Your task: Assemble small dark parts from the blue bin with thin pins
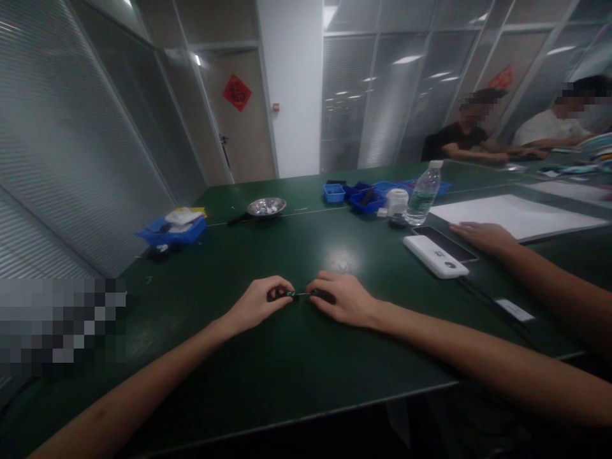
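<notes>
Over the middle of the green table, my left hand pinches a small green and black part between thumb and fingertips. It looks like a little circuit board, but is too small to make out fully. Facing it, my right hand is closed on what looks like a small screwdriver. A thin metal shaft shows between the two hands, its tip close to the green and black part; I cannot tell whether they touch. My right fingers hide most of the handle.
On the green table stand a metal pan with small parts, a blue basket, several blue trays, a water bottle, a white power bank and a phone. Another person's hand rests at right.
</notes>
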### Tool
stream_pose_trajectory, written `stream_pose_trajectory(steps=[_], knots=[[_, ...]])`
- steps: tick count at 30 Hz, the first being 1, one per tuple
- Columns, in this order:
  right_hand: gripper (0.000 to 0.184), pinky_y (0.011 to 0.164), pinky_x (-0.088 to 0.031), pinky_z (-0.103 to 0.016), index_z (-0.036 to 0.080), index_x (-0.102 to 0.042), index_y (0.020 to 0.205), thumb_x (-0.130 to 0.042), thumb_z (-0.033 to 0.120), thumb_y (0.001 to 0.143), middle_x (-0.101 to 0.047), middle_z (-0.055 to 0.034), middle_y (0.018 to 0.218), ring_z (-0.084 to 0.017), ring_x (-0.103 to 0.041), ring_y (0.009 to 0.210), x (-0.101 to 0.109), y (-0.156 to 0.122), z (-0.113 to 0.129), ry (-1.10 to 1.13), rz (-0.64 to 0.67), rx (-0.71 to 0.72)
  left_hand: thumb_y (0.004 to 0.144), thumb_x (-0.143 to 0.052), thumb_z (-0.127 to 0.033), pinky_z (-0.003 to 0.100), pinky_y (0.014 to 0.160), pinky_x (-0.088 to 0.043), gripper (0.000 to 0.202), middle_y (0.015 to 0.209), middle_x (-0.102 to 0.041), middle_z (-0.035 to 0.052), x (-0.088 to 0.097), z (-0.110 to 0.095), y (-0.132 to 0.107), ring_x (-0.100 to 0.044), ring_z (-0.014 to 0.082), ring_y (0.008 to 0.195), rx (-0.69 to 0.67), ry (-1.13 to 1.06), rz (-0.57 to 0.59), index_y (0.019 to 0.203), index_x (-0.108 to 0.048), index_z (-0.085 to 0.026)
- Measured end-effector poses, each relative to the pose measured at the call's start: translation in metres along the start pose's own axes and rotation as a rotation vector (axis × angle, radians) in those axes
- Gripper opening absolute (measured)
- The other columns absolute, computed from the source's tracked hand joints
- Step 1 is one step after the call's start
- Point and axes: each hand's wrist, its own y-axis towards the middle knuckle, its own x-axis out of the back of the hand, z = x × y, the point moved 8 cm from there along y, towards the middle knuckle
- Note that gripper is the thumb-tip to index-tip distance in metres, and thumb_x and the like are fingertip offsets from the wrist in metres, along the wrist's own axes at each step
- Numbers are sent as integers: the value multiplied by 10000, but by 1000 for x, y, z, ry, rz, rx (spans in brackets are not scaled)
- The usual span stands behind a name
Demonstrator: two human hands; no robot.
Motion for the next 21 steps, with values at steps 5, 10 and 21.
stream_pose_trajectory(steps=[5, 10, 21], knots=[[200, 674, -419, -278, 225, -702, 1136, -603, 308, 983, -666, -41, 1028, -148, -599, 769, 2, -1, -5, 4, -32, -34, 977, -642, -319, 298, 768, -467, 231, 1061, -693, 44, 0, -2, 0, -603, 179, 898, -2, 0, -6, 1151, -719, -186], [221, 653, -412, -275, 231, -700, 1164, -580, 331, 1008, -660, -43, 1032, -148, -599, 766, 0, 1, 1, -18, 2, 6, 978, -650, -302, 296, 783, -470, 211, 1070, -694, 40, -1, -3, -1, -608, 176, 911, -39, -13, 3, 1145, -715, -190], [273, 727, -470, -287, 211, -688, 1226, -522, 350, 1060, -691, -67, 1017, -173, -650, 831, -8, 4, 6, 18, 32, 85, 980, -662, -297, 296, 781, -474, 211, 1070, -686, 38, -8, -4, -1, -605, 172, 899, -95, 27, -7, 1170, -701, -213]])
